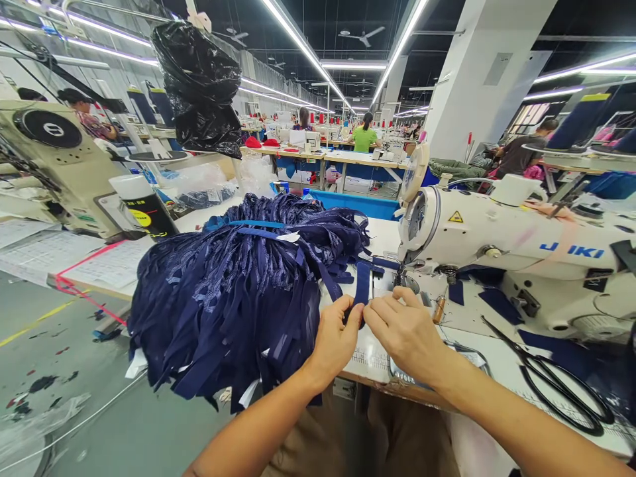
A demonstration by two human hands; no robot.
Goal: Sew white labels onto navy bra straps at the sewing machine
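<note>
Head view: at the near edge of the surface (497, 361) the left hand (334, 341) and right hand (405, 331) pinch shut on one navy strap (362, 285), which runs toward the needle of the sewing machine (507, 245) — stitching looks barely begun. Left of them a big pile of straps (233, 298) waits. Scissors (556, 381) lie right — untouched.

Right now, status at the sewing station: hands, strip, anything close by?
Left hand and right hand both pinch navy strip before needle. Strap pile left of hands. Scissors lie right, apart.
</note>
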